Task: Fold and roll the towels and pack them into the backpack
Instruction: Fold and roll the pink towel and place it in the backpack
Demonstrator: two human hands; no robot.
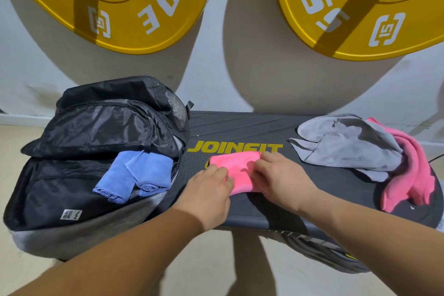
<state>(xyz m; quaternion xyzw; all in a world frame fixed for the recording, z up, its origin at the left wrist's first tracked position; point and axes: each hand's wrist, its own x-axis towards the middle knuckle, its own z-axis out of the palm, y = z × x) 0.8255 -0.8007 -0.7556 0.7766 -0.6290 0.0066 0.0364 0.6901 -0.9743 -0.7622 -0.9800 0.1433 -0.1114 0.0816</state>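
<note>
A folded pink towel lies in the middle of the black step platform. My left hand grips its near left edge and my right hand presses on its right side; the towel's near end curls up between them. An open black backpack lies at the platform's left end. Two rolled blue towels rest side by side in its opening. At the right end a crumpled grey towel lies on top of another pink towel.
Two big yellow weight plates hang on the white wall behind the platform. Pale floor shows left of the backpack and below the platform's near edge. The loose pink towel droops over the platform's right end.
</note>
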